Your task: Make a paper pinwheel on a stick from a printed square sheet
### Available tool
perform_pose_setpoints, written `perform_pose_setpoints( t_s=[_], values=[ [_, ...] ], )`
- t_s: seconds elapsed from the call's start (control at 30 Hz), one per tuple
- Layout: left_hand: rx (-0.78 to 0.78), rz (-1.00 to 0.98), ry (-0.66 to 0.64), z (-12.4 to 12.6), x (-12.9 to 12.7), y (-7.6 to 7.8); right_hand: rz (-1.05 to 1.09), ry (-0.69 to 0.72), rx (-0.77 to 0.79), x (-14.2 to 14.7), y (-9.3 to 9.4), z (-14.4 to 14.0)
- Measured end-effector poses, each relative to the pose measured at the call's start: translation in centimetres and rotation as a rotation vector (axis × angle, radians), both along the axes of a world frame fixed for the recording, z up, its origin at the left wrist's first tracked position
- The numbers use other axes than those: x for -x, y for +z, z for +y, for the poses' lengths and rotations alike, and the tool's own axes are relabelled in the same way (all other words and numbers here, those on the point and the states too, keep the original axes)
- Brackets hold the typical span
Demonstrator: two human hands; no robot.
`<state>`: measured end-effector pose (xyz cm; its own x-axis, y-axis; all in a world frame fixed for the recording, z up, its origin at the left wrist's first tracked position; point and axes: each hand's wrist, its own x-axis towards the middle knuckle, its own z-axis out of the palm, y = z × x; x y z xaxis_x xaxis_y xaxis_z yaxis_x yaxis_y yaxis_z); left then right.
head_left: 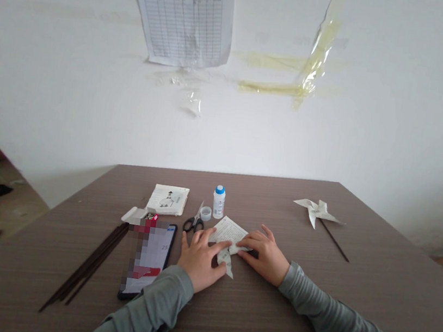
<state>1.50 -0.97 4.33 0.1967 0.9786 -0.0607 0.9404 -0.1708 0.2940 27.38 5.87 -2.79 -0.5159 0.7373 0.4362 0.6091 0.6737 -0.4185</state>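
Observation:
A partly folded sheet of printed paper (230, 230) lies on the table between my hands, with folded blades like a pinwheel's. My left hand (200, 259) holds its near side down with thumb and index finger, the other fingers spread towards the scissors (194, 222). At the paper's right, the fingers of my right hand (264, 254) are closed on a folded part near the middle. My fingertips hide some of the folds. A finished-looking paper pinwheel (318, 210) on a dark stick lies farther right, touched by neither hand.
Behind the paper stand a white bottle with a blue cap (219, 203) and a small clear lid (205, 214). Leftward are a stack of printed paper squares (168, 200), a small open box (143, 219), dark sticks (90, 263) and a phone (150, 263). A wall (225, 139) rises behind the table.

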Motion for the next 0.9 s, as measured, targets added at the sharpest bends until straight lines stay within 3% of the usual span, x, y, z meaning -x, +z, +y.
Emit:
perform_pose_setpoints(
  t_s=[0.2, 0.4, 0.9],
  values=[
    [-0.043, -0.009, 0.004, 0.0, 0.0, -0.6, -0.001, 0.019, -0.018, -0.2, 0.1, 0.1],
    [-0.021, -0.005, 0.019, -0.1, -0.4, 0.2, -0.024, -0.022, -0.088, 0.1, -0.2, 0.0],
    [-0.067, -0.013, -0.012, 0.3, 0.3, -1.1, 0.009, 0.016, -0.009, -0.1, 0.1, 0.0]
  ],
)
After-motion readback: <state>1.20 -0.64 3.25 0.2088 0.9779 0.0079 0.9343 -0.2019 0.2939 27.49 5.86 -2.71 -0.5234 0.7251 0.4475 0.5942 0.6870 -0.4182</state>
